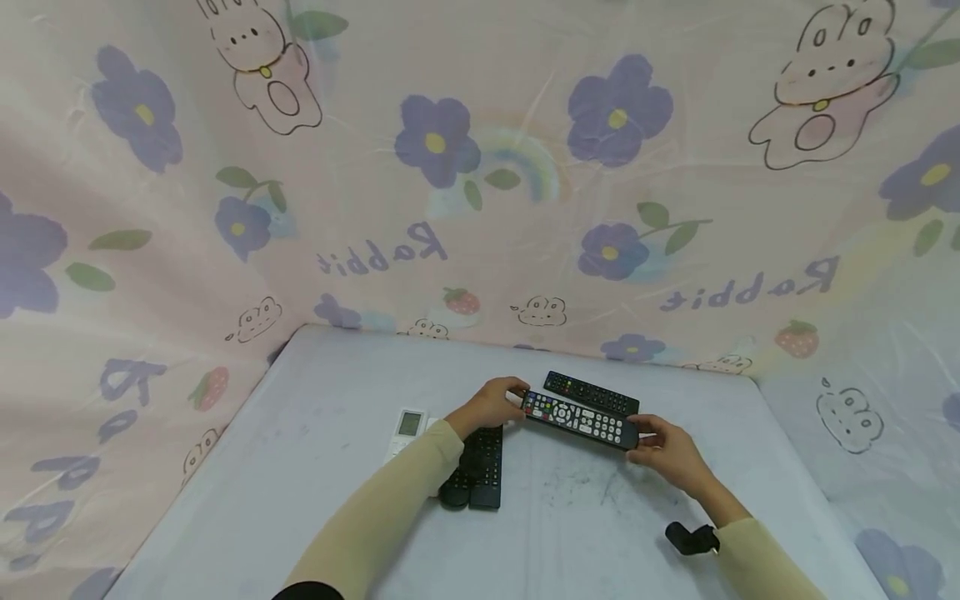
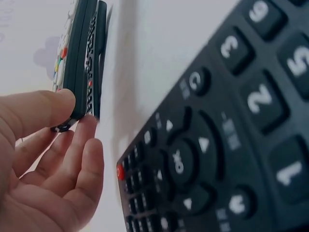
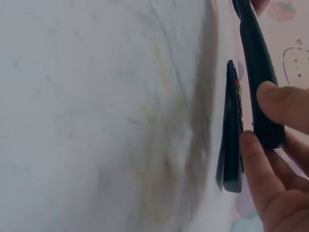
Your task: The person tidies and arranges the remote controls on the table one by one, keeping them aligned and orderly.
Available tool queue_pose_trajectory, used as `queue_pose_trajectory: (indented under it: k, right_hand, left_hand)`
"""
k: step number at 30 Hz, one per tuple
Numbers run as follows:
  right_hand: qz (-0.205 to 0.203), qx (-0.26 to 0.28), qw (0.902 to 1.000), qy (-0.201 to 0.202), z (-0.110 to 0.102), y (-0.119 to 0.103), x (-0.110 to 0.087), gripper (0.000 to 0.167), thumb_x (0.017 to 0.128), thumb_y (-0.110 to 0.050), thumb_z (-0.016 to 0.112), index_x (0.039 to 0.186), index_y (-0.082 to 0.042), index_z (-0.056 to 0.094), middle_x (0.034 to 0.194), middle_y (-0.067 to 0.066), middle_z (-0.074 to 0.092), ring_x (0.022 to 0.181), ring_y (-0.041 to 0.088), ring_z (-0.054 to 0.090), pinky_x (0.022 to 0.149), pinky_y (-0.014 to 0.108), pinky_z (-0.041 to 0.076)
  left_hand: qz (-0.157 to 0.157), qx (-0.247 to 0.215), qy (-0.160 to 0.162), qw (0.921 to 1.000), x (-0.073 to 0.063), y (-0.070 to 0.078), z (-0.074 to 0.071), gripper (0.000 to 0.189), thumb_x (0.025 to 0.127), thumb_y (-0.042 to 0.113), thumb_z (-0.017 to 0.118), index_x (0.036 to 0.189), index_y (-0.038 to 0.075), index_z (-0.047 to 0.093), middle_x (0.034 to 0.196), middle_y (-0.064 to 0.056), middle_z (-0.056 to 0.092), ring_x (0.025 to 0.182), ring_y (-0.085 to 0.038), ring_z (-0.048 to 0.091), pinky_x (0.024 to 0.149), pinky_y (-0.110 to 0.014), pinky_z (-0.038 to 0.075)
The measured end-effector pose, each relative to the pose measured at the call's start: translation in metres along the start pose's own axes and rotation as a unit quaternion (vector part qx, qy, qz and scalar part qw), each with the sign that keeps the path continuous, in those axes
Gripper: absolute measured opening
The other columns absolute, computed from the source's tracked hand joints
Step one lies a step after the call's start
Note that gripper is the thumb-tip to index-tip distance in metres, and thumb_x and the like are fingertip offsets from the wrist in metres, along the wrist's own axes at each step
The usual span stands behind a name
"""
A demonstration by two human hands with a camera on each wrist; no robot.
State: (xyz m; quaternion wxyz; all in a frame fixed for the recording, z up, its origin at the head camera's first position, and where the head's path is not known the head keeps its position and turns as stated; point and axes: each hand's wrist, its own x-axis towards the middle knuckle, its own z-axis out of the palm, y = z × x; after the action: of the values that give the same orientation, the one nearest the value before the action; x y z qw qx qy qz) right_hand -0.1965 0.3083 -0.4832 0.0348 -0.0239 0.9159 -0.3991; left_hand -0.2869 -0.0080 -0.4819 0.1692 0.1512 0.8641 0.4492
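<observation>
A black remote control [image 1: 579, 419] with white number keys and a few coloured ones is held at both ends, raised over the white table. My left hand [image 1: 491, 406] pinches its left end between thumb and fingers. At the opposite end, my right hand [image 1: 671, 454] grips it the same way, the thumb [image 3: 285, 104] lying on its side. Just behind it, a second black remote [image 1: 592, 392] lies on the table. Under my left forearm are two more black remotes [image 1: 486, 475], partly hidden by the sleeve; one fills the near side of the left wrist view.
A white remote with a small screen [image 1: 409, 423] lies left of the black ones, partly covered by the left sleeve. A black strap-like piece [image 1: 692, 539] sits at the right wrist. Printed curtains [image 1: 525, 208] with rabbits and flowers enclose the white table [image 1: 337, 400].
</observation>
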Motion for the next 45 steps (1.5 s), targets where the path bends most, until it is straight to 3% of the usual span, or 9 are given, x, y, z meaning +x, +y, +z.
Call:
queue_pose_trajectory:
  k: [12, 21, 34, 45]
  right_hand:
    - [-0.009, 0.025, 0.9996, -0.004, 0.007, 0.000, -0.009, 0.061, 0.075, -0.013, 0.081, 0.130, -0.007, 0.054, 0.119, 0.018, 0.060, 0.097, 0.022, 0.063, 0.071, 0.026, 0.053]
    - [-0.034, 0.033, 0.9989, 0.004, 0.012, -0.008, -0.013, 0.061, 0.074, -0.012, 0.082, 0.128, -0.005, 0.055, 0.116, 0.019, 0.060, 0.090, 0.015, 0.063, 0.069, 0.022, 0.054]
    - [-0.030, 0.044, 0.9984, -0.019, 0.022, -0.021, -0.018, 0.063, 0.071, -0.012, 0.084, 0.127, -0.007, 0.055, 0.112, 0.016, 0.061, 0.088, 0.016, 0.064, 0.067, 0.022, 0.054]
    - [-0.039, 0.058, 0.9970, -0.033, 0.031, -0.032, -0.023, 0.067, 0.070, -0.008, 0.084, 0.130, -0.004, 0.055, 0.112, 0.017, 0.062, 0.084, 0.014, 0.064, 0.068, 0.022, 0.055]
  left_hand:
    - [0.010, 0.015, -0.014, 0.9997, 0.003, -0.004, -0.002, 0.055, 0.084, 0.002, 0.070, 0.136, 0.014, 0.055, 0.130, -0.008, 0.058, 0.097, -0.017, 0.064, 0.075, -0.028, 0.054]
    - [0.019, 0.006, 0.004, 0.9998, 0.002, -0.006, -0.006, 0.053, 0.086, 0.002, 0.067, 0.136, 0.016, 0.055, 0.131, -0.008, 0.059, 0.098, -0.017, 0.064, 0.070, -0.028, 0.053]
    - [0.014, -0.023, 0.012, 0.9996, 0.001, -0.005, -0.010, 0.046, 0.089, -0.001, 0.060, 0.132, 0.014, 0.057, 0.122, -0.010, 0.063, 0.098, -0.020, 0.064, 0.062, -0.029, 0.055]
    - [0.024, -0.027, 0.024, 0.9991, 0.000, -0.003, -0.012, 0.039, 0.091, 0.000, 0.058, 0.129, 0.010, 0.059, 0.122, -0.012, 0.064, 0.104, -0.021, 0.065, 0.078, -0.027, 0.055]
